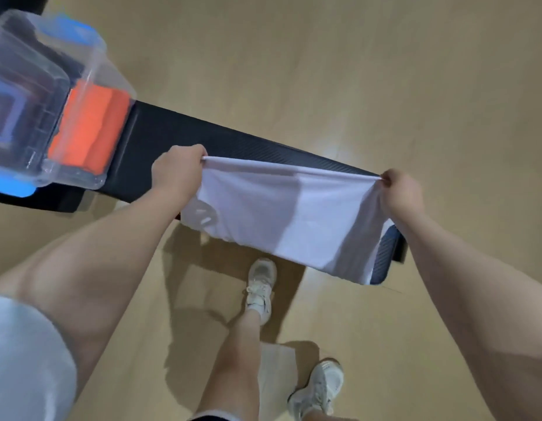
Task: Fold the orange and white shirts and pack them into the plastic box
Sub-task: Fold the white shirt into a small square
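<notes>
Fabric stretched taut: the white cotton shirt [281,208] hangs between both hands above a long black padded bench [233,141]. The left hand [177,171] clenches one top corner in a fist, while the right hand [400,189] pinches the opposite corner between curled fingers. At the bench's left end stands the clear plastic box with blue latches [90,86], the folded orange shirt [87,132] already inside it (its lid seems to rest tilted on top). White sneakers [262,284] stand on the wooden floor [354,71].
</notes>
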### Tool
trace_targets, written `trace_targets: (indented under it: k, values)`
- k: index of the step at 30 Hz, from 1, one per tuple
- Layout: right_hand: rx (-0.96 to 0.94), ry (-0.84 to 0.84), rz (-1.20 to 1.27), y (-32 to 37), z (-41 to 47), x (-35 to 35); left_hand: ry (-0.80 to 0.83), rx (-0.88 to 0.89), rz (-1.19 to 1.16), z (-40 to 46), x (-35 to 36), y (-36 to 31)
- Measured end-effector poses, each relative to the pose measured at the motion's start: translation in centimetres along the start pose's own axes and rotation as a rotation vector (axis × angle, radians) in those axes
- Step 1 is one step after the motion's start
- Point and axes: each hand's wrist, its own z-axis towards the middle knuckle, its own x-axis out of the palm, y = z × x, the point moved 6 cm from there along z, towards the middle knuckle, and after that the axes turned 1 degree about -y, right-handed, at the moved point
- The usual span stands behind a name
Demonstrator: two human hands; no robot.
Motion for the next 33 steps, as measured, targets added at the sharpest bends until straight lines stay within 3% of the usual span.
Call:
trace_targets:
  k: [6, 13, 17, 20, 22, 28, 31, 33]
  values:
    - [0.066, 0.007, -0.128, 1.1, 5.3, 1.4, 0.035, 0.125, 0.055, 7.8, 2.5, -1.0]
    - [0.121, -0.037, -0.293, 1.0, 8.5, 3.2, 0.134, -0.080, -0.386, 13.1, 5.9, -0.3]
    - [-0.169, -0.077, -0.152, 7.7, 5.3, 5.1, 0.219, -0.178, -0.758, 12.2, 6.2, 1.5]
    - [-0.390, 0.051, 0.021, 15.2, 0.8, 7.9, 0.295, -0.208, -0.877, 10.7, 6.4, 3.5]
    - [-0.428, 0.187, 0.073, 19.0, -1.0, 10.7, 0.364, -0.183, -0.860, 9.5, 6.7, 4.8]
    - [-0.194, 0.337, 0.193, 24.1, -1.0, 15.7, 0.377, -0.024, -0.694, 9.2, 7.7, 4.4]
    - [-0.079, 0.346, 0.106, 24.0, 0.0, 16.7, 0.250, 0.019, -0.628, 10.1, 7.8, 2.8]
    - [0.012, 0.340, 0.118, 23.9, 0.4, 16.6, 0.187, -0.020, -0.705, 10.6, 7.4, 2.6]
